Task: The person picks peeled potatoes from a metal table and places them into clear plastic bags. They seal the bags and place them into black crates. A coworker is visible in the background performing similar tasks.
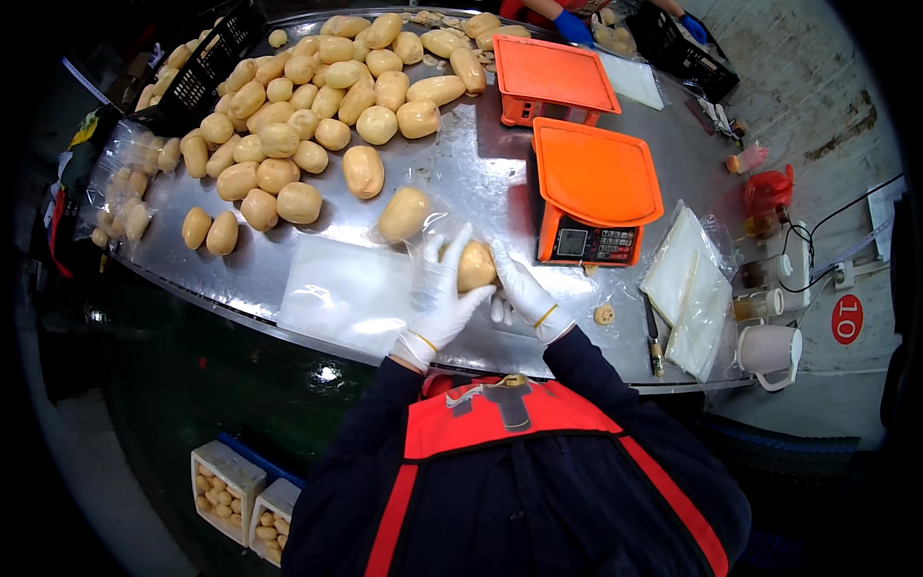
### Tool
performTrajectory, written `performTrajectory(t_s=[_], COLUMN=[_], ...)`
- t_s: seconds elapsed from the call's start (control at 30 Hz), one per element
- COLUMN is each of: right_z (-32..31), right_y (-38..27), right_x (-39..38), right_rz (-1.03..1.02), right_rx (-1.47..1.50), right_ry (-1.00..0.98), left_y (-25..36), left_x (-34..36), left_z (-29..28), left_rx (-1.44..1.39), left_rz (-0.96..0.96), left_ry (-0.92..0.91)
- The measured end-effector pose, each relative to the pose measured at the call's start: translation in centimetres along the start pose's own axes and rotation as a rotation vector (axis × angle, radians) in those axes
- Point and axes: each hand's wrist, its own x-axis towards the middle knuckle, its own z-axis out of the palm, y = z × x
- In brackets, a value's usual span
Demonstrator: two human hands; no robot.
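Observation:
Between my gloved hands is a pale lotus root piece (476, 266), low over the metal table. My left hand (442, 296) cups it from the left, thumb across the near side. From the right, my right hand (526, 290) presses its fingers against it. Just beyond my left hand lies another lotus root (404, 213) in a clear plastic bag, part of which my left fingers cover. A stack of clear plastic bags (336, 288) lies flat to the left of my left hand. Many more lotus roots (279, 139) are heaped at the far left.
Two orange scales (596, 173) (553, 75) stand right of centre. A knife (654, 337), plastic-wrapped packs (697, 298) and a white jug (769, 351) sit at the right. Black crates (207, 82) flank the table. Across it, a person's blue-gloved hand (574, 29) shows. White boxes (226, 490) stand on the floor.

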Motion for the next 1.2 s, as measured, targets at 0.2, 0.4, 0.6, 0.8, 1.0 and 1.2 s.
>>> performTrajectory(t_s=[0.2,0.4,0.6,0.8,1.0,1.2], right_z=[-1.8,-0.6,0.4,1.6,1.9,0.2], right_y=[-1.5,0.6,-0.5,-1.8,-6.0,-5.7], right_x=[-0.2,3.1,3.9,4.3,3.8,7.8], right_rz=[-0.18,-0.614,-0.684,-0.754,-0.586,-0.61], right_rx=[-0.065,-0.43,-0.386,-0.359,-0.471,-0.427], right_ry=[0.184,0.429,0.311,0.316,0.282,0.106], left_y=[-1.0,0.0,0.3,0.4,-0.4,-3.0], left_x=[0.8,1.0,2.7,5.8,6.0,5.6], left_z=[-1.7,-2.2,-2.6,-4.7,-6.2,-4.9], left_rx=[-0.135,-0.178,-0.132,0.194,0.005,-0.112], left_rz=[0.025,-0.049,-0.149,-0.191,-0.194,0.031], left_ry=[0.102,0.125,0.197,0.039,0.006,0.076])
